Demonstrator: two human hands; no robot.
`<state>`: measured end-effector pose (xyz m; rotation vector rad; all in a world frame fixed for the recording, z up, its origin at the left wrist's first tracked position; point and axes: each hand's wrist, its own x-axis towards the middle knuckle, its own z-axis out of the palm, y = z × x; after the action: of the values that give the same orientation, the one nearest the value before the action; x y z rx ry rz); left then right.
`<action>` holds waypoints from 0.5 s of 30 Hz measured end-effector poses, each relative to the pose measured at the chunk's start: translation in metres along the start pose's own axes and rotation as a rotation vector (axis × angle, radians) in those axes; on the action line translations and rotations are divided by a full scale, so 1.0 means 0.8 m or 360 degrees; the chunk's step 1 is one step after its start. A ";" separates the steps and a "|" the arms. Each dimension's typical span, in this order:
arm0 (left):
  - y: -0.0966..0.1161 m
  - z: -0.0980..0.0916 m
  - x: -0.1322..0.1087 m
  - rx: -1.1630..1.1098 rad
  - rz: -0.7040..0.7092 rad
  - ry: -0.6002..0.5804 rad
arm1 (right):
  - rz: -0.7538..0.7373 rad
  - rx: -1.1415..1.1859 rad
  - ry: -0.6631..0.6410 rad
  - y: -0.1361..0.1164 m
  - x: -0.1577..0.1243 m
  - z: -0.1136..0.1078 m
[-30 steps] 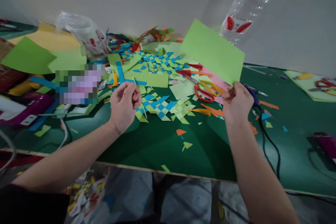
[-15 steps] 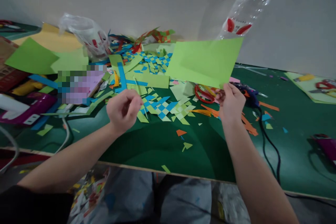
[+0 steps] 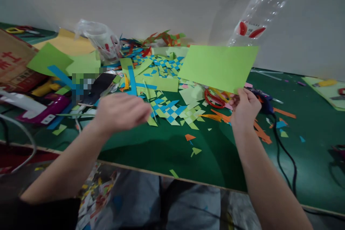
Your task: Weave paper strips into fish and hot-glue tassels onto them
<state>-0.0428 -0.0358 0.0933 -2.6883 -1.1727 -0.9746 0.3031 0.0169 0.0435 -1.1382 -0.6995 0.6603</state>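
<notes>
My right hand (image 3: 245, 106) is closed, pinching a light green sheet of paper (image 3: 218, 68) by its lower right corner. The sheet stands up above the table, facing me. Blurred and raised over the table's left part, my left hand (image 3: 122, 112) has its fingers curled in, with the back of the hand upward; whether anything is inside does not show. Red-handled scissors (image 3: 215, 101) lie just left of my right hand, partly behind the sheet. Between the hands are woven blue and green paper pieces (image 3: 171, 112) and a thin pale strip (image 3: 150, 100).
Behind lie more woven paper (image 3: 167, 64) and a bagged cup (image 3: 106, 45). A clear plastic bottle (image 3: 265, 12) leans at the back right. A glue gun (image 3: 260, 99) with a black cord (image 3: 284, 151) is on the right, a purple device (image 3: 44, 109) on the left.
My left hand has turned its back upward and shifted slightly left and toward me. My right hand still grips the green sheet. The view has swung a little to the left.
</notes>
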 end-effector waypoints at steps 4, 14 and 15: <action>-0.060 -0.019 -0.021 0.0686 -0.0619 0.0326 | 0.0027 -0.0023 0.0010 -0.001 -0.002 0.002; -0.109 -0.026 -0.048 0.0775 -0.0834 0.0379 | 0.0022 0.0058 -0.0016 -0.002 -0.004 0.002; -0.109 -0.033 -0.047 0.0838 -0.0921 0.0430 | 0.0015 0.0065 -0.0023 -0.001 -0.004 0.002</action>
<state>-0.1353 -0.0054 0.0759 -1.7869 -1.8632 -0.8715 0.2999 0.0154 0.0444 -1.1008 -0.6903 0.6885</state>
